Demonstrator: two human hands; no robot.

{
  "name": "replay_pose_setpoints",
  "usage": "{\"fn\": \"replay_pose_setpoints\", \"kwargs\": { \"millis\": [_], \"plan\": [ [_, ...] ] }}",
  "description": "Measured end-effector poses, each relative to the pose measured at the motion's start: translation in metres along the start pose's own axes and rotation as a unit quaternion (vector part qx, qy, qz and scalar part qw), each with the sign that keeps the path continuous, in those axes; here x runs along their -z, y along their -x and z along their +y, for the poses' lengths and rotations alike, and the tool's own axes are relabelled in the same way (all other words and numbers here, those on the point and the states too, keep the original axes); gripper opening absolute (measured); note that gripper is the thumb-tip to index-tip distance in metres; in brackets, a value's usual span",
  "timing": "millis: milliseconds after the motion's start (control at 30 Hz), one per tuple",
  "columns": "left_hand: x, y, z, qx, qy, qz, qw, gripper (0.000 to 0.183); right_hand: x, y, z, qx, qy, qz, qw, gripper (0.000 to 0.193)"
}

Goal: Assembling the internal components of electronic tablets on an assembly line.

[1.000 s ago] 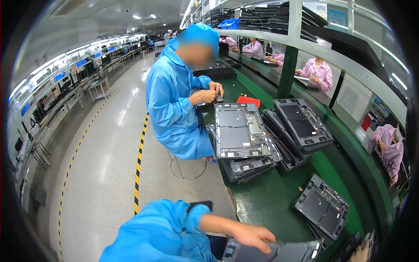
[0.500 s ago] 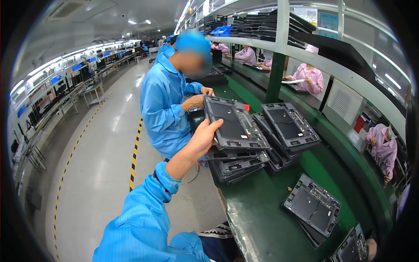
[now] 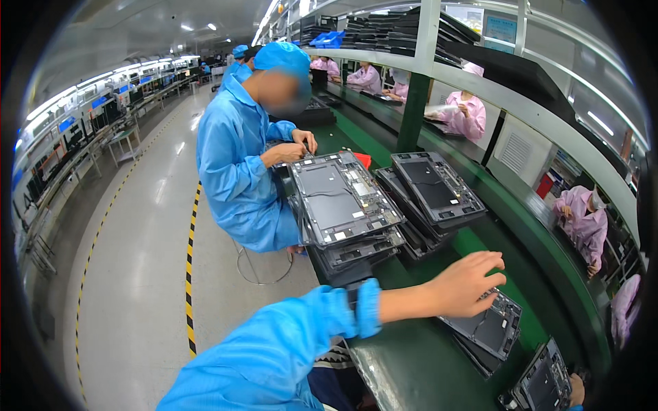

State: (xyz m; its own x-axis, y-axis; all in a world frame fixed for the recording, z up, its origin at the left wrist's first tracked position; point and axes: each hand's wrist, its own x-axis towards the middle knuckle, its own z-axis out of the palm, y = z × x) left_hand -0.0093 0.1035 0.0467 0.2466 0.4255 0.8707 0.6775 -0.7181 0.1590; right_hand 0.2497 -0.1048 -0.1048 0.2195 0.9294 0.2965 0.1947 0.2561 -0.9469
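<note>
My left hand [image 3: 466, 282] reaches over the bench with fingers apart and nothing in them. Below and behind it lies an opened tablet [image 3: 488, 329], dark-framed with its battery and circuit board exposed, on top of another dark casing. At the lower right, my right hand [image 3: 578, 389] is closed at the edge of a tilted opened tablet [image 3: 545, 387]; its fingers are partly hidden. One opened tablet [image 3: 336, 195] tops the left stack, and another opened tablet [image 3: 439, 185] tops the stack beside it.
A co-worker [image 3: 240, 151] in a blue coat and cap sits at the far left of the green bench [image 3: 397, 370], hands busy beside the left stack. A red tray [image 3: 362, 159] shows behind it. A shelf post [image 3: 415, 109] rises beyond; people in pink work across.
My left hand has let go of an opened tablet, which now rests on the left stack. The hand has moved right, over the lower tablets. The view has shifted slightly right.
</note>
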Motion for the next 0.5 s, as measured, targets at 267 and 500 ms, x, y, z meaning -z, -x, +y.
{"fn": "replay_pose_setpoints", "kwargs": {
  "millis": [267, 500],
  "plan": [
    [-0.113, 0.018, -0.116, 0.218, -0.107, -0.345, 0.907, 0.051, -0.009, -0.003, -0.018, -0.003, 0.055, -0.079, 0.995, 0.020],
    [-0.101, -0.003, -0.088, 0.212, -0.130, -0.425, 0.871, 0.070, -0.010, -0.015, -0.040, -0.065, 0.112, -0.092, 0.987, 0.024]
  ]
}}
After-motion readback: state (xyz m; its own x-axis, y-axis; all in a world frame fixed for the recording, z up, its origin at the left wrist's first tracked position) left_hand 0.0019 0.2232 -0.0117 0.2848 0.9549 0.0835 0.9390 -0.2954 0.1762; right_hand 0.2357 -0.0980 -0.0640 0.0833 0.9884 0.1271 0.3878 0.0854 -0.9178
